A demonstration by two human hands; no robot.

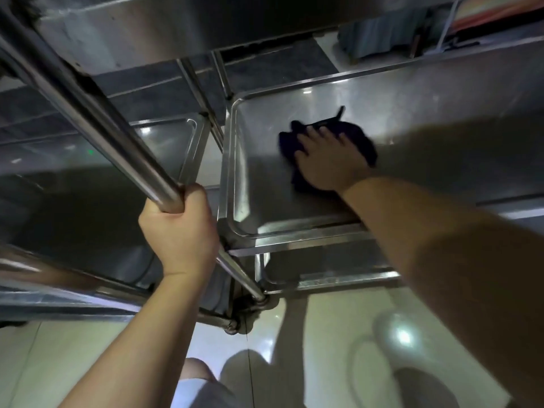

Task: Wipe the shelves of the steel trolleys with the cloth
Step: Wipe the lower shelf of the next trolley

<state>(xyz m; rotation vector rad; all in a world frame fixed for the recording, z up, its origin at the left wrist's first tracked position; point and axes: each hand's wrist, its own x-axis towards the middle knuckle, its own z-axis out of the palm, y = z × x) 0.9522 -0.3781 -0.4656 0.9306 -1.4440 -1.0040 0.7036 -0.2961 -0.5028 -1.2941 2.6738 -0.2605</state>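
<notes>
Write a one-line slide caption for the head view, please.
Right hand presses dark cloth on steel shelf; left hand grips trolley post.

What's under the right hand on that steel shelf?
A dark cloth lies under the right hand, which presses it flat against the steel shelf. The cloth's edges show around the hand; the shelf surface beneath the cloth is covered.

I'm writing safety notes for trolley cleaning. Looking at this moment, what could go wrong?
1. The right hand presses flat on the dark cloth near the shelf's raised rim; a fast stroke could knock fingers against it.
2. The left hand grips the upright post; if the trolley rolls on the glossy floor, balance may go.
</notes>
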